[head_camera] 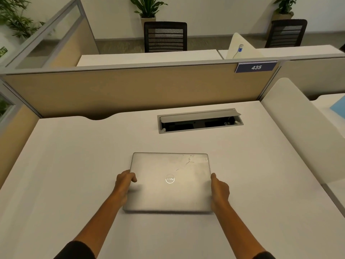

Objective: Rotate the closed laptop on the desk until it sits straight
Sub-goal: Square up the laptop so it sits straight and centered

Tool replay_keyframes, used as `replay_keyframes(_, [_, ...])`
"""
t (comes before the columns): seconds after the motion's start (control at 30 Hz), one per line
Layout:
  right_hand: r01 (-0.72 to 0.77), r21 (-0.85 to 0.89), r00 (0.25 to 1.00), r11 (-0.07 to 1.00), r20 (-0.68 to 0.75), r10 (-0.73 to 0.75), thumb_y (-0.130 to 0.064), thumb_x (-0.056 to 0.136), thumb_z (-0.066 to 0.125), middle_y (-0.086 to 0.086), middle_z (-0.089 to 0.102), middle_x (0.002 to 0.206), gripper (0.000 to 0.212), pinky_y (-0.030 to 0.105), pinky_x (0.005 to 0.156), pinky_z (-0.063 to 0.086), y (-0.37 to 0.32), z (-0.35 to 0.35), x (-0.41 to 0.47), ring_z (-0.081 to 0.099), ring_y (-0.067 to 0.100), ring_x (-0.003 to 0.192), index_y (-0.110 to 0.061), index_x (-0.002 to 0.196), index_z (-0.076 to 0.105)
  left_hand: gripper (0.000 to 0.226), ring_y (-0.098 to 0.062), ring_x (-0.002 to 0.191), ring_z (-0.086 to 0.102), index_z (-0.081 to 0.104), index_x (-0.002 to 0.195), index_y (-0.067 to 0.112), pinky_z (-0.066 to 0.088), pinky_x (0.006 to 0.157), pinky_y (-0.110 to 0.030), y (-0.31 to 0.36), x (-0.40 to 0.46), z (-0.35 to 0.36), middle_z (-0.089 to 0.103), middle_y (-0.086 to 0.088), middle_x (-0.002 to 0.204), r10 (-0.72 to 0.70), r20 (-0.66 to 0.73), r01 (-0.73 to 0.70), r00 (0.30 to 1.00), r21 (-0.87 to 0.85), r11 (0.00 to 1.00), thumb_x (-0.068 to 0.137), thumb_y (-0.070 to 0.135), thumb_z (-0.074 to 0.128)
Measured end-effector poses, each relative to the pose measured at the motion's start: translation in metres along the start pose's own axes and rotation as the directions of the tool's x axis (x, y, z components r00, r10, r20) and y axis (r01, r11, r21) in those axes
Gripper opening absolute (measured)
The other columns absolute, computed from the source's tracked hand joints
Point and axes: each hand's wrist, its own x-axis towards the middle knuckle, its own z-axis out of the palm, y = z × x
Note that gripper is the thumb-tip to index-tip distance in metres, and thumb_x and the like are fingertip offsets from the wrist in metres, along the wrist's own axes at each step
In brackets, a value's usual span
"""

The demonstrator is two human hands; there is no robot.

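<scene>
- In the lower centre of the frame, a closed silver laptop (pixel 169 182) lies flat on a white desk (pixel 65 156), its edges roughly square to the desk.
- The left hand (pixel 124 184) grips the laptop's left edge, thumb curled over the lid.
- The right hand (pixel 219 191) presses flat against the right edge.
- Above, an open cable hatch (pixel 199 120).

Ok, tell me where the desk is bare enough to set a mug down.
Bare desk lies left of the laptop, to its right up to the white side panel, and between it and the open cable box. The crowded spot is the near middle, where the left hand and right hand grip the laptop.
</scene>
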Motion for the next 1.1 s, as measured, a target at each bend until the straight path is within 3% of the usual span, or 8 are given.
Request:
replay_keyframes(0.37, [0.108,-0.124,0.994,0.986,0.041,-0.103,-0.052,0.103,0.051,0.002,0.06,0.078,0.051,0.04,0.079,0.047,-0.052,0.013,0.037,0.055,0.017,0.07,-0.013,0.07,0.057,0.025,-0.025,0.078,0.036,0.036,0.065,0.019,0.028,0.068,-0.034,0.005,0.003,0.021,0.046,-0.004,0.082,0.011,-0.011,-0.011,1.0,-0.085,0.996,0.05,0.008,0.052])
replay_keyframes(0.57, [0.148,-0.202,0.989,0.968,0.057,-0.139,-0.052,0.104,0.048,-0.002,0.054,0.074,0.052,0.038,0.081,0.044,-0.069,0.017,0.049,0.052,0.021,0.072,-0.016,0.066,0.052,0.023,-0.027,0.089,0.035,0.043,0.069,0.016,0.029,0.072,-0.034,0.023,0.009,0.031,0.046,-0.001,0.084,0.011,-0.017,-0.013,1.0,-0.102,0.995,0.05,0.008,0.053])
replay_keyframes(0.67, [0.146,-0.173,0.989,0.974,0.059,-0.138,-0.052,0.103,0.05,-0.001,0.056,0.075,0.052,0.038,0.08,0.043,-0.075,0.017,0.056,0.052,0.017,0.068,-0.015,0.066,0.053,0.026,-0.029,0.099,0.038,0.054,0.081,0.002,0.034,0.08,-0.033,0.028,0.016,0.036,0.049,0.0,0.088,0.008,-0.008,-0.009,1.0,-0.095,0.995,0.056,0.007,0.055])
replay_keyframes(0.8, [0.156,-0.158,0.987,0.975,0.067,-0.147,-0.053,0.103,0.051,-0.002,0.056,0.076,0.051,0.038,0.078,0.042,-0.08,0.017,0.064,0.051,0.013,0.068,-0.016,0.067,0.054,0.034,-0.028,0.101,0.042,0.06,0.091,0.003,0.037,0.083,-0.035,0.032,0.02,0.043,0.051,-0.004,0.1,0.011,-0.012,-0.012,1.0,-0.103,0.995,0.057,0.009,0.057])
replay_keyframes(0.87, [0.166,-0.178,0.985,0.97,0.07,-0.156,-0.052,0.103,0.051,-0.002,0.056,0.075,0.051,0.038,0.079,0.043,-0.081,0.018,0.067,0.05,0.013,0.068,-0.017,0.067,0.053,0.045,-0.033,0.101,0.05,0.063,0.103,-0.003,0.042,0.089,-0.038,0.032,0.022,0.044,0.054,-0.015,0.107,0.015,-0.026,-0.018,1.0,-0.084,0.996,0.059,0.008,0.057])
replay_keyframes(0.93, [0.173,-0.187,0.984,0.967,0.078,-0.161,-0.052,0.103,0.051,-0.002,0.056,0.076,0.05,0.038,0.08,0.043,-0.082,0.019,0.07,0.051,0.014,0.069,-0.017,0.067,0.054,0.06,-0.052,0.118,0.053,0.059,0.123,-0.01,0.049,0.103,-0.047,0.032,0.026,0.044,0.058,-0.032,0.122,0.007,-0.04,-0.011,0.999,-0.083,0.996,0.064,0.005,0.057])
replay_keyframes(1.03, [0.183,-0.196,0.982,0.963,0.092,-0.167,-0.052,0.104,0.05,-0.001,0.058,0.078,0.051,0.038,0.078,0.042,-0.082,0.02,0.072,0.052,0.014,0.07,-0.016,0.069,0.056,0.041,-0.038,0.103,0.049,0.06,0.092,0.005,0.043,0.084,-0.038,0.038,0.023,0.048,0.058,-0.015,0.102,0.011,-0.042,-0.015,0.999,-0.097,0.995,0.051,0.011,0.056])
replay_keyframes(1.1, [0.19,-0.212,0.98,0.959,0.096,-0.173,-0.052,0.104,0.048,-0.001,0.058,0.078,0.051,0.037,0.078,0.042,-0.081,0.02,0.073,0.052,0.013,0.07,-0.015,0.07,0.056,0.043,-0.031,0.103,0.048,0.059,0.092,0.009,0.04,0.087,-0.036,0.043,0.023,0.049,0.059,-0.008,0.105,0.012,-0.029,-0.015,1.0,-0.124,0.992,0.049,0.012,0.057])
